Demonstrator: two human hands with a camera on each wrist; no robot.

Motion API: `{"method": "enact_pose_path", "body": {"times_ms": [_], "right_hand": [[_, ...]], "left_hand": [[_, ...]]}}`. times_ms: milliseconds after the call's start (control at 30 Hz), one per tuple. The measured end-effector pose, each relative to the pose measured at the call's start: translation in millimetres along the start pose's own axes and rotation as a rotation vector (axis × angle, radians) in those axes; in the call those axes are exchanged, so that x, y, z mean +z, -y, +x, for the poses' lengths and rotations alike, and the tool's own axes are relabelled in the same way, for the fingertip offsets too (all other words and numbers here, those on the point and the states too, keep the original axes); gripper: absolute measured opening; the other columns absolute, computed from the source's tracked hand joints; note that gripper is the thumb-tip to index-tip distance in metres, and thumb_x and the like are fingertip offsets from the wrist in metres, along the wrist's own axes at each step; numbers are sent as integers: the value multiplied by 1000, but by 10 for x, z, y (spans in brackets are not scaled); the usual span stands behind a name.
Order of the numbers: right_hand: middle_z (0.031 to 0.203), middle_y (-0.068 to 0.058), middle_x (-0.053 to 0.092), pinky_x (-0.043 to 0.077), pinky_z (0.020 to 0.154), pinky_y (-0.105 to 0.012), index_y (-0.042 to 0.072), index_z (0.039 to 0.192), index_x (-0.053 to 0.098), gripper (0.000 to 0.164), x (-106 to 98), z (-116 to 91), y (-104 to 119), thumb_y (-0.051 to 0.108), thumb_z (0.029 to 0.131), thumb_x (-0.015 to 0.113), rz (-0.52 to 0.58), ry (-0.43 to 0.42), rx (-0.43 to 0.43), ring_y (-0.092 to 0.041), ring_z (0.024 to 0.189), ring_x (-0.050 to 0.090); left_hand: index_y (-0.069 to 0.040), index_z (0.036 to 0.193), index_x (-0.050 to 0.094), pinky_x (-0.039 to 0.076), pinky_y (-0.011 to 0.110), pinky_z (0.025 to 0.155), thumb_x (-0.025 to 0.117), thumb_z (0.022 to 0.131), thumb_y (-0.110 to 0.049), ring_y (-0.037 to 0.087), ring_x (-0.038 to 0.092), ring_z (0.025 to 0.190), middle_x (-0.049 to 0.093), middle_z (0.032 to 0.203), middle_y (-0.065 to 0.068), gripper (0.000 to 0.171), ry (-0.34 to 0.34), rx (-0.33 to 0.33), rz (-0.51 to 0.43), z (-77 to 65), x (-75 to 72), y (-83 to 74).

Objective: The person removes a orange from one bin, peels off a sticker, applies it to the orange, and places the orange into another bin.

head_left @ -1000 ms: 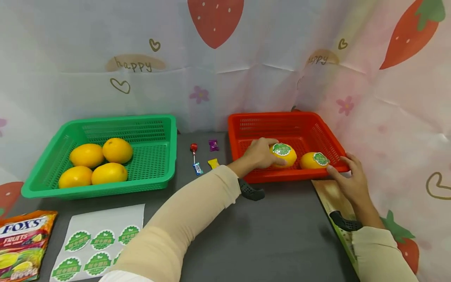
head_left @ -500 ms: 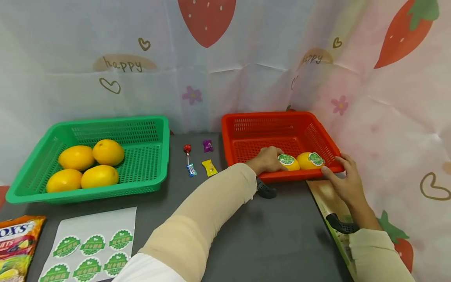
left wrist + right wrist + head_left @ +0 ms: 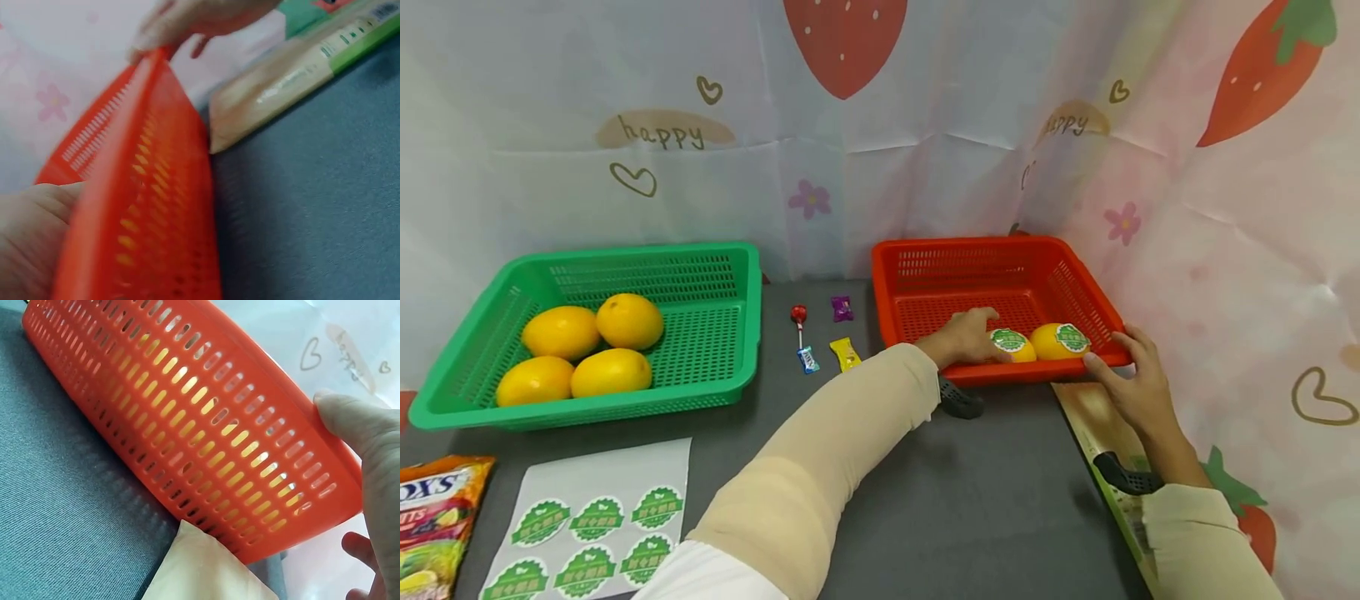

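In the head view, two oval orange-yellow fruits with round green-and-white stickers lie side by side at the near wall of a red basket (image 3: 955, 250). My left hand (image 3: 966, 337) reaches over the near rim, its fingers spread right beside the left fruit (image 3: 1018, 346). The right fruit (image 3: 1051, 342) sits near the front corner. With its thumb over the rim and fingers outside, my right hand (image 3: 1138, 387) grips the basket at that corner. The right wrist view shows its thumb (image 3: 350, 415) on the rim. In the left wrist view, the basket wall hides much of the left hand (image 3: 34, 240).
A green basket (image 3: 748, 325) at left holds several similar fruits. Between the baskets lie a lollipop (image 3: 799, 315) and wrapped candies (image 3: 846, 354). A sticker sheet (image 3: 602, 467) and a FOX'S bag (image 3: 437, 517) lie front left. A flat beige-green package (image 3: 1097, 417) lies under the right forearm.
My left hand has lowered the left fruit into place beside the other and eased slightly back from it. My right hand keeps its grip on the rim. The head view has shifted slightly.
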State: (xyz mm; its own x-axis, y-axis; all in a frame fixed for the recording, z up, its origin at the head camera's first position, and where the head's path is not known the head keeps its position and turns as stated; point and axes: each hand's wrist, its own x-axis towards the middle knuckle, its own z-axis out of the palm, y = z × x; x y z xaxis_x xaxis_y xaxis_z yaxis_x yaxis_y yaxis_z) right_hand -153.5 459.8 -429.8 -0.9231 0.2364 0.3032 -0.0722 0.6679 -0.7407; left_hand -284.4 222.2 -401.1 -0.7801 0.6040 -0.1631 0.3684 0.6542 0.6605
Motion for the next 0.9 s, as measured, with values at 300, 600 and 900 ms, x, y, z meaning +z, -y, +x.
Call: {"method": "enact_pose_path", "body": {"times_ms": [300,600,900], "right_hand": [[153,-21,22,15,106,-63,-12,141,37,67,37,-6,36,27,93,63,29,-1,4,-43,138,17],[154,-22,18,12,107,-62,-11,143,33,66,61,-18,31,24,94,61,60,24,10,-44,138,14],[157,-16,15,12,107,-62,-6,146,32,68,71,-39,57,29,95,60,22,30,63,-40,140,12]], "left_hand": [[-19,142,48,48,34,82,75,82,-45,20,50,109,56,126,4,71,-144,102,-170,-577,-595,68],[-17,136,58,39,45,94,72,86,-37,23,43,122,47,137,5,57,-485,304,-94,-1813,-1430,789],[-11,133,61,23,61,102,72,88,-27,27,23,137,38,148,2,50,-735,210,-167,-2802,-1729,1748]]}}
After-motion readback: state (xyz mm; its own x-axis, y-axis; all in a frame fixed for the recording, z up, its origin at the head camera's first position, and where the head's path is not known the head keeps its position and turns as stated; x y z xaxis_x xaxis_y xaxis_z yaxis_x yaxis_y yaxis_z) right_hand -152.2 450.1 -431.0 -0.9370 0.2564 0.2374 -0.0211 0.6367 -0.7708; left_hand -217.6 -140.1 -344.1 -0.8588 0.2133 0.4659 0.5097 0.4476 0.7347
